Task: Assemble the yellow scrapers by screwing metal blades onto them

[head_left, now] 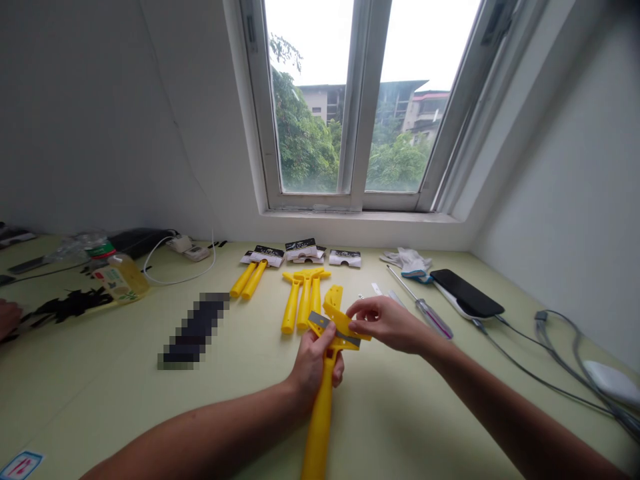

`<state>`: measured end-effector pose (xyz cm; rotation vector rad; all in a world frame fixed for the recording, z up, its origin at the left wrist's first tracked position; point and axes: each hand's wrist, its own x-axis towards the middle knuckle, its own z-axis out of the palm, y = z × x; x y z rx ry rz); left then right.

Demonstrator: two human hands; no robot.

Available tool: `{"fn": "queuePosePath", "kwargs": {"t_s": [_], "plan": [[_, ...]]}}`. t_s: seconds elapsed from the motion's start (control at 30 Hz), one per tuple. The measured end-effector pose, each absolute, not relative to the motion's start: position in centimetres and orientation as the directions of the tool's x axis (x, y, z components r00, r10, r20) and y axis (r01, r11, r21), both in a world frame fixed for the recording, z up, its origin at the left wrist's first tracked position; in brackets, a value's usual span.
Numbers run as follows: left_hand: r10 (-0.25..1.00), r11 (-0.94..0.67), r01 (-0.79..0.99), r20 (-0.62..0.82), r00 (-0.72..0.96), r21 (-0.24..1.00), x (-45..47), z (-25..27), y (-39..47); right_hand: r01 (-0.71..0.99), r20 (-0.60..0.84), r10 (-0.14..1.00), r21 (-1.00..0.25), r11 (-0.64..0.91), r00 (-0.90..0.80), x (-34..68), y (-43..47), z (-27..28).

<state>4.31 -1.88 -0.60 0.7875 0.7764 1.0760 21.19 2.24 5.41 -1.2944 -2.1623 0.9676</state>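
Observation:
My left hand (311, 370) is closed around the head end of a yellow scraper (320, 420), whose handle points down toward me. A grey metal blade (317, 320) lies across the scraper's head, with my left thumb pressed on it. Just above the blade, my right hand (387, 323) pinches a yellow plastic cover plate (341, 320), tilted over the scraper head. Whether the plate touches the blade cannot be seen clearly. Beyond my hands lie several more yellow scrapers (303, 303), side by side. Small metal bits (361, 296) rest near my right fingers.
Two yellow handles (255, 280) and black-and-white header cards (345, 258) lie at the back. To the right are a screwdriver (425, 312), gloves (407, 261), a phone (467, 293) and cables (540, 380). A bottle (120, 273) and another person's hand (7, 317) are left.

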Motion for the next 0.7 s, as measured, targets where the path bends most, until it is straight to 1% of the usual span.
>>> {"fn": "queuePosePath", "kwargs": {"t_s": [0.1,0.3,0.43,0.7], "plan": [[0.944,0.270,-0.447,-0.143,0.297,0.853,4.42,-0.59,-2.00,0.565,-0.002,0.874,-0.764,0.312,-0.486,21.15,2.40,4.93],[0.939,0.251,-0.437,-0.107,0.328,0.864,4.58,-0.73,-2.20,0.590,0.014,0.857,-0.720,0.366,-0.515,20.92,2.35,4.54],[0.939,0.249,-0.442,-0.105,0.326,0.862,4.62,-0.99,-2.22,0.561,0.007,0.832,-0.736,0.379,-0.554,20.78,2.27,4.37],[0.941,0.241,-0.463,-0.089,0.326,0.853,4.62,-1.39,-2.19,0.500,0.078,0.817,-0.756,0.422,-0.571,20.58,1.72,4.54]]}}
